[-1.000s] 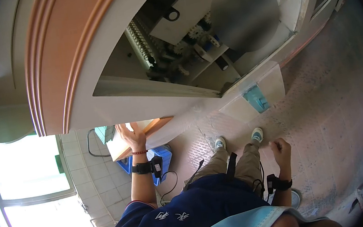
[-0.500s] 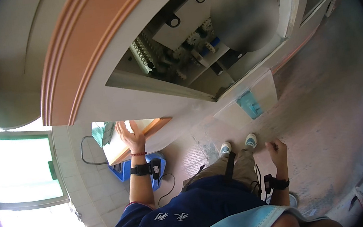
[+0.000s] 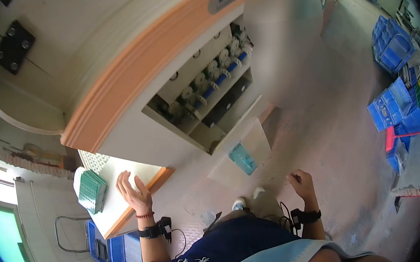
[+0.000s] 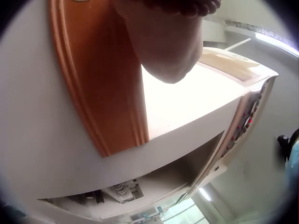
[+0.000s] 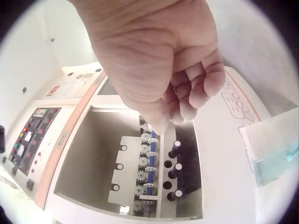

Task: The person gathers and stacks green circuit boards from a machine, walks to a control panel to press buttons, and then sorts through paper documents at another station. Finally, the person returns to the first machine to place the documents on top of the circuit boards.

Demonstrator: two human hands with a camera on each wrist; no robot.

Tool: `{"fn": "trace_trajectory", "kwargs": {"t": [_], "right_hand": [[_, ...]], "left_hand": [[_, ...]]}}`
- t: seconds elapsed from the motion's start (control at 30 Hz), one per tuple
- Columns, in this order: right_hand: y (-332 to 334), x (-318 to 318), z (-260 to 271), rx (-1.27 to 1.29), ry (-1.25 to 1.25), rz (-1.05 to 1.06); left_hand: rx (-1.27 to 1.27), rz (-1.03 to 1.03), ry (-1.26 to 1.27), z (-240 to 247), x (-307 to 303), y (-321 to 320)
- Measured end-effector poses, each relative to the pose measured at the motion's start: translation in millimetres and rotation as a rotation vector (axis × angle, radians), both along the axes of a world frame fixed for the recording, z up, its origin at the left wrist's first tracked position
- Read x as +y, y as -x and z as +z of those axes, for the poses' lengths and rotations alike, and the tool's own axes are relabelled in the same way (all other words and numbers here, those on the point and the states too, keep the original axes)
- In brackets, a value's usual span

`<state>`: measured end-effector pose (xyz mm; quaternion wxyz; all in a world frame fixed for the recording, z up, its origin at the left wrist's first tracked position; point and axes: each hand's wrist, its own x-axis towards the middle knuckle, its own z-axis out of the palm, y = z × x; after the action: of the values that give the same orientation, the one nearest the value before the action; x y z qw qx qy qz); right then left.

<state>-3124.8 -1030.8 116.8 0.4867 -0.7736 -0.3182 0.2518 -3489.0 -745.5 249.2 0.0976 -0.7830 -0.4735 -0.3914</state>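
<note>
In the head view my left hand (image 3: 135, 193) hovers at the orange edge of a white tabletop (image 3: 121, 174), fingers extended and nothing in them. A stack of thin green boards (image 3: 92, 191) sits on that top, just left of the fingers. My right hand (image 3: 302, 184) hangs over the floor with loosely curled fingers. In the right wrist view its palm (image 5: 140, 60) shows, and nothing is held. Behind it, a machine window (image 5: 86, 149) reveals white toothed wheels (image 5: 141, 175) along a blue shaft. Only part of the left hand (image 4: 168, 51) appears in the left wrist view.
A long white machine with an orange band (image 3: 159, 58) runs along the front. Blue crates (image 3: 393, 43) are piled at the right, and a blue bin (image 3: 104, 248) stands below the tabletop. A panel with buttons (image 5: 32, 140) is on the machine.
The head view has turned and shifted, so more of the tabletop, the green stack and the right-hand crates show. The left hand remains near the tabletop edge; the right hand still hangs loosely.
</note>
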Motion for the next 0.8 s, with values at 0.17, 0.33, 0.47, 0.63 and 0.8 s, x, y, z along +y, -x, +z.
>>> {"fn": "trace_trajectory", "kwargs": {"t": [0.17,0.33,0.47,0.63,0.8], "right_hand": [[-43,3,10,-0.019,-0.042,-0.035],[-134,-22,11,-0.016,-0.044,-0.074],[-249,-64,15,-0.119,-0.023,-0.116],[-387,-131,36,-0.075,-0.015,-0.335],[-483,-163,54,0.025,-0.022,-0.465]], "left_hand": [[-0.134,-0.016,-0.048,-4,-7,3],[0.004,-0.196,-0.217,-3,-54,-76],[0.006,-0.456,-0.124,-14,-78,-226],[-0.005,-0.827,-0.059,5,-87,-438],[0.003,-0.927,-0.004,6,-88,-575]]}}
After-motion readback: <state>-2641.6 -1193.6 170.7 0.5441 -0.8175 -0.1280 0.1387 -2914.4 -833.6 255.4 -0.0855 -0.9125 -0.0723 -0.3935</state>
